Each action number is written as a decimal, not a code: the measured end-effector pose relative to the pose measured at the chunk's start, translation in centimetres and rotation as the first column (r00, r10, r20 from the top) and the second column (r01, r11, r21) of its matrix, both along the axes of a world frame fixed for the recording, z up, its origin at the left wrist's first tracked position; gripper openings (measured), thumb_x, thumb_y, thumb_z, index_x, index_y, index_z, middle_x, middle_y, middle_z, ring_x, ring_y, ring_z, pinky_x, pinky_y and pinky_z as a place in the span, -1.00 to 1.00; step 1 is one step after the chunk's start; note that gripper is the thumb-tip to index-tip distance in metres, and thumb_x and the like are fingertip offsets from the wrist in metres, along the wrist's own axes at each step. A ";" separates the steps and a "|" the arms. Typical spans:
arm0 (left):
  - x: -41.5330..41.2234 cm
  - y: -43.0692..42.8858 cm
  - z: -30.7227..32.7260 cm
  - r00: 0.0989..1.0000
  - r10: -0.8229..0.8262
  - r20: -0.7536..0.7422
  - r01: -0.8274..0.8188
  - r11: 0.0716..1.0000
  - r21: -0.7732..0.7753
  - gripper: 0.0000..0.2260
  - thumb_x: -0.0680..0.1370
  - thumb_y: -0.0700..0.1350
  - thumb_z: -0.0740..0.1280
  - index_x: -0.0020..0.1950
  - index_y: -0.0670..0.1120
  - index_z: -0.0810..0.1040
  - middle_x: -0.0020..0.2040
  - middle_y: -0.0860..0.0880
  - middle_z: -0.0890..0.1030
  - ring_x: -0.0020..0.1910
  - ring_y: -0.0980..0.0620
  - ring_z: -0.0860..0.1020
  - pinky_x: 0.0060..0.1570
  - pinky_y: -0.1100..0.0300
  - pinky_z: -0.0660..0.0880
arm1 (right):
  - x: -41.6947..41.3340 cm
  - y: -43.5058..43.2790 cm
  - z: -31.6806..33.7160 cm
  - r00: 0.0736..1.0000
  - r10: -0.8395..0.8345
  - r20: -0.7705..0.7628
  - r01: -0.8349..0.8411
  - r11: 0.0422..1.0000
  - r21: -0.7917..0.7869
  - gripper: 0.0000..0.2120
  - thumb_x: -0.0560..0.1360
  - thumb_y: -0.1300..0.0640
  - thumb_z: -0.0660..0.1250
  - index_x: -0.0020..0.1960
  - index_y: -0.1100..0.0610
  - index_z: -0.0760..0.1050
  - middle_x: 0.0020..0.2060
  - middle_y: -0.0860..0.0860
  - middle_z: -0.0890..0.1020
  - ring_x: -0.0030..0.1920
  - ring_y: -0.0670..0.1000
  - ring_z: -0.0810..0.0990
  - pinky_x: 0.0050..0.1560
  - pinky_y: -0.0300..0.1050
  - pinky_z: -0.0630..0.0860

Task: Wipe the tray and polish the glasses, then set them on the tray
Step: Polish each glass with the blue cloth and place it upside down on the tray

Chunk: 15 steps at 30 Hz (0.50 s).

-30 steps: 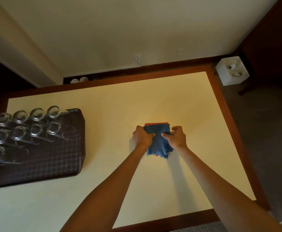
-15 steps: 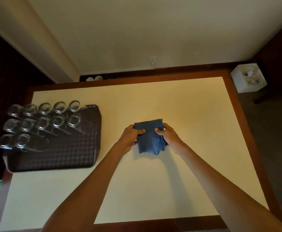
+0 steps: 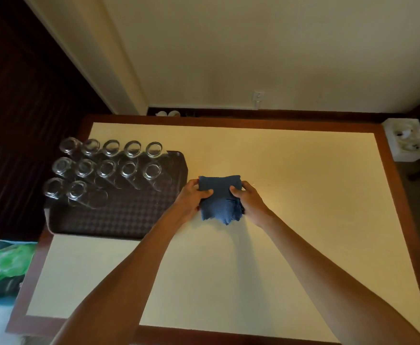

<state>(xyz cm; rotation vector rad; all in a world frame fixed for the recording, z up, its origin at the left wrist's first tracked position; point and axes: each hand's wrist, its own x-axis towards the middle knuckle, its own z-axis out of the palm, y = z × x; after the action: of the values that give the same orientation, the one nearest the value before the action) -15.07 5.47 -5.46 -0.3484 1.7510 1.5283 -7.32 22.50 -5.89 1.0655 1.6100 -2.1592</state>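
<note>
both hands, left (image 3: 191, 199) and right (image 3: 250, 201), pinch the folded blue cloth (image 3: 220, 199) just right of the tray (image 3: 119, 215), glasses (image 3: 106, 168) sitting on it.

Glasses (image 3: 109, 168) stand on the tray (image 3: 129, 215), left of the held cloth (image 3: 220, 200).

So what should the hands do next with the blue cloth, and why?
Probably carry the blue cloth left onto the bare near part of the tray and wipe. The left hand and right hand grip it folded, beside the tray; the glasses crowd only the far end.
</note>
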 end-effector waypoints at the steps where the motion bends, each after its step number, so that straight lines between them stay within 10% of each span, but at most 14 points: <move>1: -0.2 0.0 -0.2 0.999 -0.042 -0.030 0.040 0.998 -0.043 -0.55 0.59 -0.23 0.47 0.43 -0.14 0.41 0.30 -0.12 0.59 0.21 -0.16 0.63 0.11 -0.14 0.62 | -0.2 -0.2 -0.5 1.000 0.006 0.016 -0.007 0.998 0.056 -0.90 0.61 0.12 0.34 0.10 0.10 0.48 0.07 0.14 0.64 0.06 0.16 0.65 -0.01 0.12 0.61; 8: -0.5 0.4 -2.2 0.862 -0.387 -0.326 0.212 0.861 -0.462 -0.52 0.56 -0.09 0.50 0.43 -0.13 0.46 0.27 -0.07 0.60 0.20 -0.09 0.60 0.12 0.04 0.56 | -0.5 -1.3 -2.7 0.980 0.179 0.088 -0.196 0.784 0.589 -0.68 0.58 0.09 0.39 0.25 0.20 0.46 -0.07 0.07 0.63 -0.01 0.10 0.62 -0.08 -0.09 0.48; 15: 0.6 0.5 -1.4 0.771 -0.503 -0.390 0.159 0.746 -0.646 -0.58 0.53 -0.14 0.52 0.32 -0.20 0.48 0.14 -0.19 0.64 0.08 -0.21 0.63 -0.02 0.03 0.54 | -0.1 -1.8 -3.2 0.965 0.194 0.174 -0.258 0.606 0.752 -0.60 0.54 0.08 0.44 0.30 0.14 0.41 0.07 0.04 0.65 0.09 0.10 0.63 -0.04 -0.09 0.48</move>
<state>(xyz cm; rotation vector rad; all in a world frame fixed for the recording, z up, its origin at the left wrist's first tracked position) -14.50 6.01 -6.89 0.1612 2.5706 0.8098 -7.40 20.68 -9.04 1.0147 2.5611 -1.2007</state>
